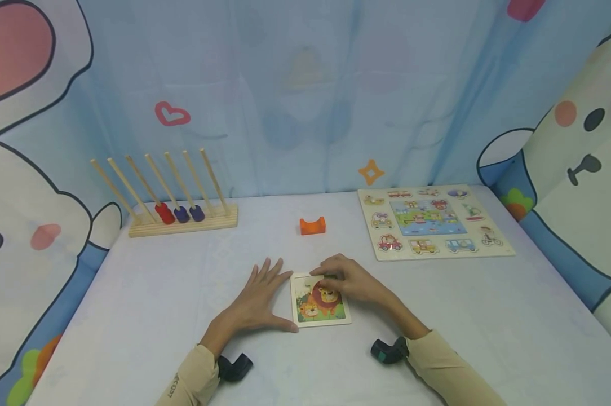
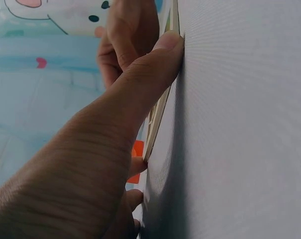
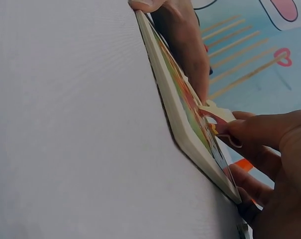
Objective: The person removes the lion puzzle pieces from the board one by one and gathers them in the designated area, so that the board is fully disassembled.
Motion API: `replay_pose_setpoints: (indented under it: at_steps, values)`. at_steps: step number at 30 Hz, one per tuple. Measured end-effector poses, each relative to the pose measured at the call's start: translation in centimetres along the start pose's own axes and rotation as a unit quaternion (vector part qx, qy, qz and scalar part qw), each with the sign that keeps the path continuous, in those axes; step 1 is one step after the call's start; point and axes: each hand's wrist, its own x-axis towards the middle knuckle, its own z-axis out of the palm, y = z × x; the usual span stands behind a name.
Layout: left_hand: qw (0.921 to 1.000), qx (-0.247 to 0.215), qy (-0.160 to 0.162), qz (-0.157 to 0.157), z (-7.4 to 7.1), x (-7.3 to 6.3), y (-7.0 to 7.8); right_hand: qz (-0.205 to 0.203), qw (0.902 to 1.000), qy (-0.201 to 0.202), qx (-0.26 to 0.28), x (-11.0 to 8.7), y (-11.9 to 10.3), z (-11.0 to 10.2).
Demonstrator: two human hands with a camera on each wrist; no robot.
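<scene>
A small framed jigsaw puzzle (image 1: 308, 324) with a picture of two lions lies flat on the white table. My left hand (image 1: 257, 304) is spread along its left side, thumb at the near corner and index finger at the far corner. From the other side, my right hand (image 1: 353, 280) reaches over the far part of the puzzle. Its thumb and fingers pinch a puzzle piece (image 3: 217, 115), which tilts up from the picture in the right wrist view. In the head view these fingers hide most of that piece.
An orange arched block (image 1: 313, 226) stands beyond the puzzle. At the back left is a wooden peg rack (image 1: 184, 225) with red and dark blue beads on some rods. A vehicle picture board (image 1: 442, 248) lies at the back right. Printed curtains surround the table.
</scene>
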Motion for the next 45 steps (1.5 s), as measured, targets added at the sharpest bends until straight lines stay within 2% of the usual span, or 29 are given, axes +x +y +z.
replay_pose_setpoints:
  at_steps: [7,12,20,26,33,39,45]
  values:
    - [1.0,0.001,0.0,-0.003,0.0,-0.1,0.0,0.0,0.9991,0.027,0.034,0.2,0.4,0.2]
    - [1.0,0.004,0.001,-0.004,0.1,-0.1,0.0,0.006,0.9988,0.039,0.028,0.1,0.1,0.0]
    - [1.0,0.004,-0.006,-0.003,0.3,0.1,0.0,0.034,0.9952,0.081,0.044,-0.5,-0.2,-1.4]
    - [1.0,0.004,-0.003,-0.003,0.3,0.1,-0.1,0.056,0.9926,0.104,0.026,-1.4,0.4,-3.1]
    - [1.0,0.001,0.004,0.005,0.3,0.0,-0.2,0.066,0.9905,0.116,0.034,-3.1,1.5,-5.2]
    - [1.0,0.0,-0.002,-0.002,0.2,0.0,-0.1,0.083,0.9873,0.135,0.009,-4.5,2.8,-5.8]
    - [1.0,-0.001,-0.004,-0.005,0.1,0.0,-0.1,0.114,0.985,0.129,0.008,-5.5,3.5,-5.9]
